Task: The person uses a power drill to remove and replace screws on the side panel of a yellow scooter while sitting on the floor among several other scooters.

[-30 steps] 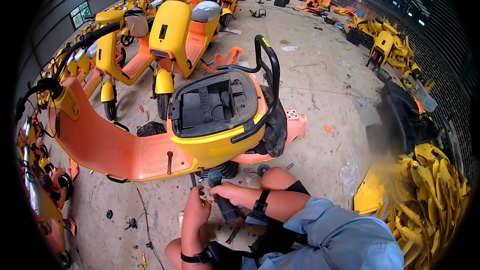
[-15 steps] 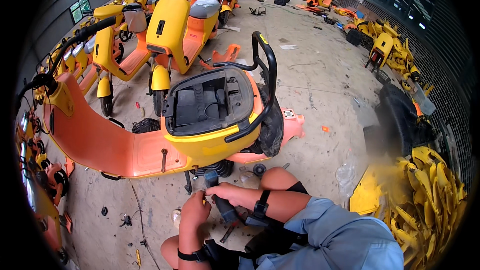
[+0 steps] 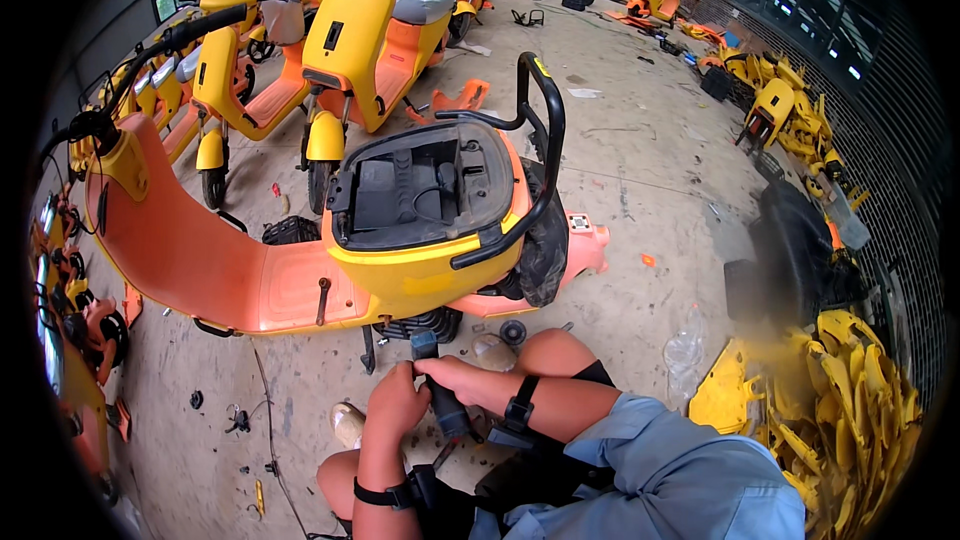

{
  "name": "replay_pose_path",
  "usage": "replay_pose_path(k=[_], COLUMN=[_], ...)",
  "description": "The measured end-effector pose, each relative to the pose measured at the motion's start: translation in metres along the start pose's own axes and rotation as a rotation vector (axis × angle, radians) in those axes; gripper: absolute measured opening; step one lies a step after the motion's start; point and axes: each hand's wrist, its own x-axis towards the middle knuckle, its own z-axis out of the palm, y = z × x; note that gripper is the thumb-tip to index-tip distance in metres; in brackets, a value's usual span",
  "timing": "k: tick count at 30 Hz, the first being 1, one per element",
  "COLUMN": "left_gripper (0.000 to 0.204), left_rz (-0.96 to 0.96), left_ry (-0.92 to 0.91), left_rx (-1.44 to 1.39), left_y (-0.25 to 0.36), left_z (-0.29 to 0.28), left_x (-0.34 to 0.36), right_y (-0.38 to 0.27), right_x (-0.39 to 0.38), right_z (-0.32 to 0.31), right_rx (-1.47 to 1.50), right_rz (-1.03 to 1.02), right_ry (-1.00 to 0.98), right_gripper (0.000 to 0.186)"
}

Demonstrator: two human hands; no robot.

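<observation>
I crouch beside a pink-and-yellow scooter point(image 3: 400, 280) with its seat compartment point(image 3: 415, 190) open and a dark wrench point(image 3: 322, 300) on the footboard. My right hand point(image 3: 443, 374) grips a dark power tool point(image 3: 443, 410) with a blue-grey end pointing toward the scooter. Pressed close against the tool's left side, my left hand point(image 3: 398, 395) has its fingers closed; what they hold is hidden. A stand leg point(image 3: 368, 348) hangs under the footboard near my hands, and a round black part point(image 3: 513, 331) lies on the floor by my knee.
Rows of yellow scooters point(image 3: 345, 35) stand behind, more point(image 3: 75, 330) along the left. Right lie piled yellow panels point(image 3: 840, 420), a black seat-like heap point(image 3: 780, 250) and clear plastic point(image 3: 683, 350). Loose parts point(image 3: 238, 420), a long cable point(image 3: 270, 410) and orange pieces point(image 3: 460, 100) are scattered on the floor.
My view has shifted, so the scooter sits slightly higher in the picture. My two hands stay together at the power tool, with little movement relative to it.
</observation>
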Motion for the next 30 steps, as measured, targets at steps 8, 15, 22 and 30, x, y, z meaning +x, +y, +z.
replay_pose_path(k=[8, 15, 22, 30], left_gripper=[0.033, 0.031, 0.03, 0.029], left_rz=[-0.025, -0.138, -0.061, 0.006], left_ry=[-0.033, -0.048, 0.025, 0.068], left_rx=[0.042, 0.047, -0.016, -0.112], left_y=[0.005, 0.013, 0.005, 0.002], left_z=[0.009, 0.004, 0.008, 0.012], left_x=[0.007, 0.006, 0.005, 0.006], right_y=[0.013, 0.015, 0.021, 0.02], right_x=[0.013, 0.013, 0.018, 0.012], right_z=[-0.013, -0.012, -0.013, -0.012], right_rx=[-0.07, -0.093, -0.108, -0.077], right_rz=[-0.02, -0.041, -0.034, -0.033], right_ry=[0.033, 0.033, 0.056, 0.066], right_gripper=[0.035, 0.03, 0.029, 0.027])
